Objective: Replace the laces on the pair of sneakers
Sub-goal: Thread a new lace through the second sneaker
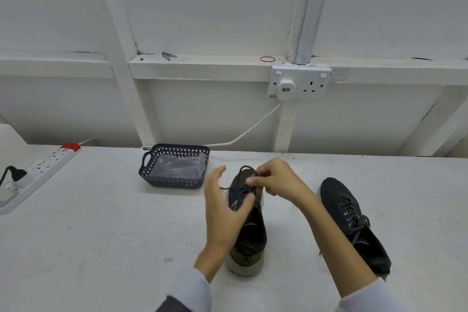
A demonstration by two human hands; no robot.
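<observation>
Two dark sneakers stand on the white table. The left sneaker point(249, 233) points away from me, its heel toward me. Its dark lace point(244, 189) is partly threaded, with a loop rising near the toe. My right hand point(276, 180) pinches that lace above the front eyelets. My left hand point(222, 213) hovers open at the shoe's left side, fingers spread and blurred, thumb over the tongue area. The right sneaker point(354, 223) lies to the right, fully laced with a dark lace, untouched.
A dark perforated basket point(152, 177) holding a clear plastic bag sits behind and left of the shoes. A white power strip point(43, 167) lies at the far left. A wall socket point(298, 82) with a plugged-in cable is on the wall behind.
</observation>
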